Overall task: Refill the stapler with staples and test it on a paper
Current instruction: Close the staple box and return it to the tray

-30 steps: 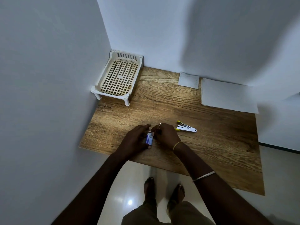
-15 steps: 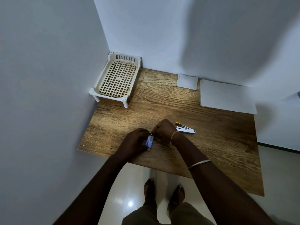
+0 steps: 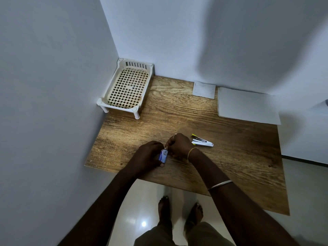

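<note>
Pinching now: the blue staple box (image 3: pixel 163 155), its label print too small to be read, is gripped in the left hand's (image 3: pixel 147 153) curled fingers, long axis pointing away, its far end nipped by the right hand (image 3: pixel 179 146). Just right, the stapler (image 3: pixel 202 141) is seen open on the table (image 3: pixel 239 157), lying left-to-right.

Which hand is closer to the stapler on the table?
The right hand. It is just beside the stapler, not touching it, pinching the top of the small blue box. The left hand holds that box from the other side, farther from the stapler.
</note>
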Motion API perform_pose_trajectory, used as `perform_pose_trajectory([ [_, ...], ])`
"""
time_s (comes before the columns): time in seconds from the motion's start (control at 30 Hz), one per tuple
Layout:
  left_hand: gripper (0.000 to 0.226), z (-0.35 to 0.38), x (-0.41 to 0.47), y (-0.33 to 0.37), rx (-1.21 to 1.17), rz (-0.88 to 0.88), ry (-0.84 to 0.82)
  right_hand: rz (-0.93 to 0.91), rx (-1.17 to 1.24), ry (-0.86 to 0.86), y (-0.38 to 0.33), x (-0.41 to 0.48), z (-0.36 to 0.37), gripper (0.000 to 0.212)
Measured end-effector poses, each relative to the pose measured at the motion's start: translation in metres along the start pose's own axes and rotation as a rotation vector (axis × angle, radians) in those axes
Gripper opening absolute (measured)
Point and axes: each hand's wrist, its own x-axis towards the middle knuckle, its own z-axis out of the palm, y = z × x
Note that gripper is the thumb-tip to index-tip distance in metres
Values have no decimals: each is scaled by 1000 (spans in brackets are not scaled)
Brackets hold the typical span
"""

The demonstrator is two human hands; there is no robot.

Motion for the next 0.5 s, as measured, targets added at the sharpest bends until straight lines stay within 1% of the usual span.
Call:
perform_pose_trajectory([
  [0.1, 59, 1, 0, 0, 0, 3, 0, -43, -62, -52, -3, 0, -4, 17],
  [0.17, 59, 2, 1, 0, 12, -3, -5, -54, -100, -58, -4, 0, -4, 18],
  [0.33, 59, 3, 3, 0, 32, -15, -28, -81, -154, -8, 1, -1, -1, 14],
  [0.43, 55, 1, 3, -1, 16, -13, -22, -108, -129, 8, 6, -3, 1, 9],
  [0.5, 51, 2, 3, -1, 3, -9, -23, -135, -116, 36, 12, -7, 6, 11],
])
